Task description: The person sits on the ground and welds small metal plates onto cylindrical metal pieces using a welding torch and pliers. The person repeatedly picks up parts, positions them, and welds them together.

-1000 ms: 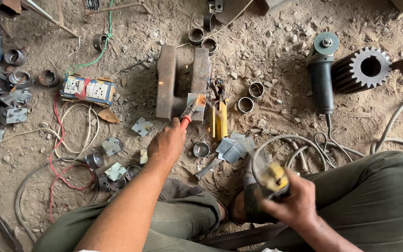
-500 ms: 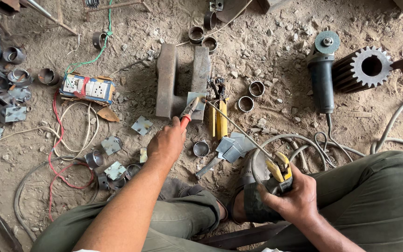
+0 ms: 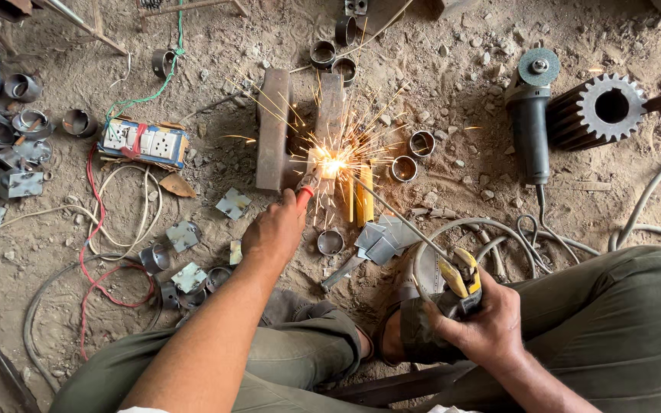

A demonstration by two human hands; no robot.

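Two hands engaged: my left hand (image 3: 273, 232), fingers closed around red-handled pliers (image 3: 304, 196), steadies the small metal piece (image 3: 329, 165) sparking on the far steel block (image 3: 329, 115); my right hand (image 3: 483, 325) grips the yellow electrode holder (image 3: 459, 277), rod best kept steady, short-arced.

No packages, labels, signs, screens visible on dirt floor (image 3: 460, 46).

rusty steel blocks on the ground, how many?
2. The left block lies ahead of the left hand. The right block lies parallel beside it, with sparks at its near end. Others may be hidden under clutter.
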